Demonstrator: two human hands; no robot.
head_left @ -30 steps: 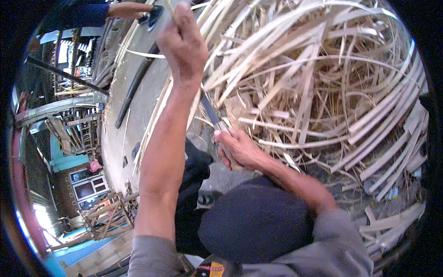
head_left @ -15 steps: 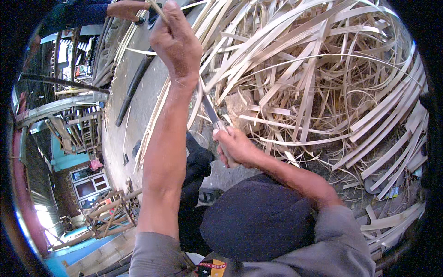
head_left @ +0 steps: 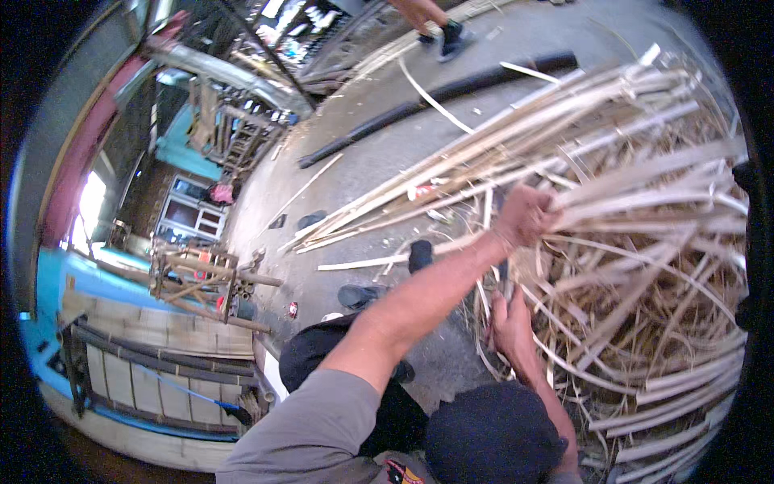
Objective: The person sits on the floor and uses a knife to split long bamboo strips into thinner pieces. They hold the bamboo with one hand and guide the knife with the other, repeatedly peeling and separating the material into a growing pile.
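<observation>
My left hand (head_left: 526, 216) is closed round a pale bamboo strip (head_left: 592, 190) among several at the edge of the heap, blurred by motion. Just below it, my right hand (head_left: 513, 320) grips a knife. The dark knife blade (head_left: 504, 273) points up toward my left wrist, and the handle is mostly hidden in my fingers. Beside both hands spreads a tangled heap of bamboo strips and shavings (head_left: 637, 302). Whether the blade touches a strip cannot be made out.
Long strips (head_left: 451, 173) lie bundled on the concrete floor, with a black pipe (head_left: 427, 103) beyond them. Another person's foot in dark footwear (head_left: 451, 40) is at the top. To the left stand a bamboo frame (head_left: 189, 274) and a bamboo bench (head_left: 169, 387).
My left hand has come down and to the right, from high in front to the heap's edge. My right hand still holds the knife. The view has turned, showing more floor and bench.
</observation>
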